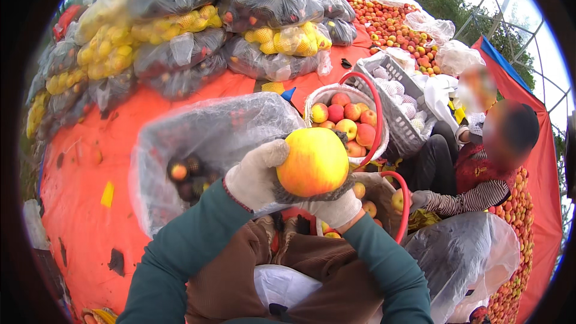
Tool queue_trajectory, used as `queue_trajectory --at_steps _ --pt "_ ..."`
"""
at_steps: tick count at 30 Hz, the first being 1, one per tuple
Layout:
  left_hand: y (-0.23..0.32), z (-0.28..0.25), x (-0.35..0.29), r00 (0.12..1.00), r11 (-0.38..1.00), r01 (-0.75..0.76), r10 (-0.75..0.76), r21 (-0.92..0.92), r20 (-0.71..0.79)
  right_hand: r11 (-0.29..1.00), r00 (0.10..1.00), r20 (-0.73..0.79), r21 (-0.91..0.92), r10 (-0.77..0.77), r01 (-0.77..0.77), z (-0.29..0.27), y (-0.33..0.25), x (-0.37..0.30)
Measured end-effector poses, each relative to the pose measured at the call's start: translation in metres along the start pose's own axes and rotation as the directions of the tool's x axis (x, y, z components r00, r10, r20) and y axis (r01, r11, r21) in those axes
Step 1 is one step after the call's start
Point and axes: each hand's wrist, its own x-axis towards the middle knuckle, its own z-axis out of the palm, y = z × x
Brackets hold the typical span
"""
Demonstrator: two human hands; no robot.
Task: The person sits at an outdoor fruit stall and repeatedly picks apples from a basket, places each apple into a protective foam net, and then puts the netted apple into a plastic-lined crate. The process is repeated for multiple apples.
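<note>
A large yellow apple with an orange blush (313,162) is held up between my two gloved hands. My left hand (255,175), in a whitish glove, grips its left side with the thumb near the top. From below and the right, my right hand (336,207) cups it, fingers mostly hidden. A dark net sleeve (282,195) shows around the underside of the apple. Behind it stands a basket with a red handle (379,121), filled with red and yellow apples. A second red-handled basket (390,204) with several apples is beside my right hand.
Left of my hands is a plastic-lined container (157,144) with dark-netted fruit inside. A grey crate (393,111) holds white-netted fruit. Bagged fruit (180,48) is stacked at the back on an orange tarp (84,168). A co-worker (480,168) sits at right, holding an apple.
</note>
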Motion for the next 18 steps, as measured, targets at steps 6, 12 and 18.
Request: queue_trajectory --at_steps 6,12,18 --pt "-0.001 -0.01 -0.007 0.998 0.999 0.036 -0.037 0.03 0.041 0.983 0.997 -0.08 0.181 -0.011 0.025 -0.022 0.004 -0.013" --pt "-0.005 0.006 0.021 0.977 0.83 0.054 0.071 0.555 -0.201 0.829 0.819 -0.553 0.522 0.15 0.201 -0.054 -0.046 -0.01" --pt "-0.016 0.004 0.036 0.821 0.437 0.11 0.467 0.893 -0.329 0.895 0.842 -0.396 -0.397 -0.366 0.202 -0.017 -0.057 -0.029"
